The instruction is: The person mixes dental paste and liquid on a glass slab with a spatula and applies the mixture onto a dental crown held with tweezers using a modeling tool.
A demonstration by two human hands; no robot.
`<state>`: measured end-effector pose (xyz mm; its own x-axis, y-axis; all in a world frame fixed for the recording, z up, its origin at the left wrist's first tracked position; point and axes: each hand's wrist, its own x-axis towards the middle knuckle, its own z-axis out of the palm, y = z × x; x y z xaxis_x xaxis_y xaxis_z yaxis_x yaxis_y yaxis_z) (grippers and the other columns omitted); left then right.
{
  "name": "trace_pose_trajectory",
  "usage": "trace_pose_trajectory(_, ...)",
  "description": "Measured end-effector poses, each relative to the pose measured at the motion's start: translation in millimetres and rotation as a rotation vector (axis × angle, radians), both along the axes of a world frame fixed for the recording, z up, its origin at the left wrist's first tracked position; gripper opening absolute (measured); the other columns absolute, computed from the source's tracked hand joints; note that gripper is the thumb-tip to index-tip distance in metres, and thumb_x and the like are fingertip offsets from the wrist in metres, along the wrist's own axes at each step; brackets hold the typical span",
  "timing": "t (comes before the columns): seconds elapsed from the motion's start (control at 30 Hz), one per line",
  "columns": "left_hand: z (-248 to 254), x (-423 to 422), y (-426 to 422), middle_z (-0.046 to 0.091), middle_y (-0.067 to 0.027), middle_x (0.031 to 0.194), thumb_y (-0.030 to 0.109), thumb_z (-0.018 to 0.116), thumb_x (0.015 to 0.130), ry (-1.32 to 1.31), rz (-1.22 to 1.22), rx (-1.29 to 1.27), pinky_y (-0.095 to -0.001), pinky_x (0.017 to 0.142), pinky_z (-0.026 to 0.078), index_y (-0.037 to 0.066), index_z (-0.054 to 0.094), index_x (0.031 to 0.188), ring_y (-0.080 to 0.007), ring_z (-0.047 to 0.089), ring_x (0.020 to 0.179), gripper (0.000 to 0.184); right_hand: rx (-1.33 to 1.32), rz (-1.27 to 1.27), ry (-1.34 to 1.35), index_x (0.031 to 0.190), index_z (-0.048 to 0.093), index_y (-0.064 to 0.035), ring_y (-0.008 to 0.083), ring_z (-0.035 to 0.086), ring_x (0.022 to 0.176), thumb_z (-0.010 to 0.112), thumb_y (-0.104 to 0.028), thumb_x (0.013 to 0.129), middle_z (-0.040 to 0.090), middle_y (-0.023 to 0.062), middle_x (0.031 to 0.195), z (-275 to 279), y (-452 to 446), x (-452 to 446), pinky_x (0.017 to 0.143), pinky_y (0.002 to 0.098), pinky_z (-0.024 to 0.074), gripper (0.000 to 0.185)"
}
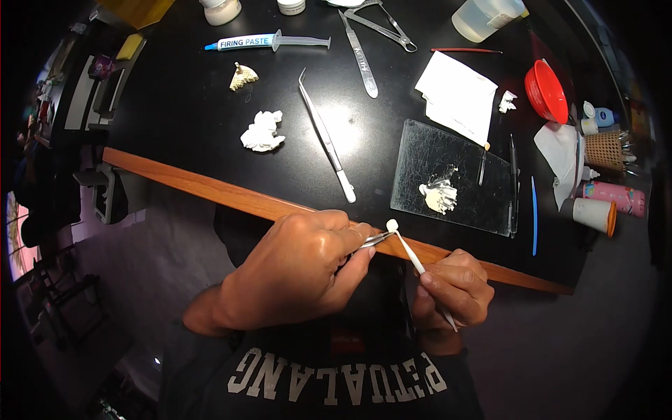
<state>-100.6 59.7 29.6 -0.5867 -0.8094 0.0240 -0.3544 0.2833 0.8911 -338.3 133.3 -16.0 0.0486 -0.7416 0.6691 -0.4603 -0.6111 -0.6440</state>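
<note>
My left hand (304, 262) pinches metal tweezers (378, 239) over the table's wooden edge. At their tips sits a small white tooth crown (392, 225). Closed around a slim white-handled tool (409, 253) is my right hand (455, 290); the tool's tip meets or nearly meets the crown, and its exact kind is hard to make out. Just beyond the hands lies a scratched glass slab (420, 161) with a cream-coloured paste (441, 196) smeared on it. Long curved tweezers (325, 136) rest on the black tabletop left of the slab.
Farther back lie a firing paste syringe (245, 42), a scalpel handle (360, 63), a caliper (381, 24) and crumpled tissue (263, 131). At right are folded paper (456, 94), a red bowl (546, 92), a blue stick (534, 217) and a white cup (588, 215).
</note>
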Motion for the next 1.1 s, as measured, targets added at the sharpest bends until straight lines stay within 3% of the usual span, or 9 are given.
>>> trace_pose_trajectory(0.23,-1.8,0.7,1.5,0.066,-0.0106,0.075,0.0,0.076,0.094,-0.002,0.006,0.014,-0.036,0.059,0.049,-0.001,0.081,0.116,-0.0222,0.064,0.063,0.023,0.044,-0.068,-0.046,0.103,0.078,-0.0032,0.0154,0.069,0.065,0.075,0.0,0.088,0.074,0.0068,0.082,4.1,5.3,-1.6,0.05,0.0282,0.0475,0.016)
trace_pose_trajectory(0.33,-4.1,2.4,2.1,0.068,-0.0114,0.078,-0.001,0.076,0.094,0.024,0.011,0.021,-0.0348,0.061,0.05,-0.003,0.08,0.118,-0.0221,0.066,0.065,0.025,0.071,-0.226,0.041,0.102,0.076,-0.0012,0.0176,0.069,0.065,0.072,0.002,0.089,0.073,0.0091,0.083,6.8,8.6,-2.1,0.054,0.0305,0.0503,0.014)
trace_pose_trajectory(0.5,-13.3,4.2,7.7,0.072,-0.0142,0.082,-0.003,0.077,0.094,0.05,0.025,0.019,-0.0327,0.064,0.052,-0.005,0.079,0.124,-0.0221,0.069,0.07,0.031,0.108,-0.374,0.103,0.102,0.077,0.0027,0.0214,0.071,0.066,0.069,0.007,0.082,0.074,0.0116,0.083,2.9,9.5,-7.9,0.059,0.0321,0.056,0.022)
trace_pose_trajectory(0.7,-11.0,2.5,9.3,0.069,-0.0132,0.08,-0.003,0.076,0.094,0.09,0.051,0.028,-0.0328,0.064,0.049,-0.005,0.08,0.123,-0.0204,0.065,0.067,0.029,0.114,-0.353,0.148,0.103,0.077,0.0045,0.021,0.072,0.067,0.071,0.008,0.08,0.076,0.0126,0.083,1.2,4.0,-6.5,0.059,0.0308,0.0576,0.023)
trace_pose_trajectory(0.93,-16.8,3.7,8.9,0.072,-0.0155,0.083,0.002,0.077,0.097,0.118,0.032,0.002,-0.035,0.063,0.055,-0.007,0.078,0.123,-0.0239,0.069,0.066,0.028,0.095,-0.33,0.146,0.103,0.076,0.0041,0.0207,0.072,0.067,0.07,0.007,0.082,0.076,0.0126,0.083,2.4,4.1,-7.6,0.059,0.0307,0.0574,0.022)
trace_pose_trajectory(1.1,-21.0,5.2,7.5,0.073,-0.015,0.083,0.002,0.076,0.098,0.15,0.03,0.007,-0.0352,0.063,0.055,-0.007,0.078,0.123,-0.024,0.069,0.066,0.027,0.047,-0.148,0.025,0.105,0.075,0.0014,0.0183,0.072,0.065,0.07,0.006,0.084,0.075,0.0104,0.082,10.3,3.9,-3.8,0.054,0.0298,0.055,0.022)
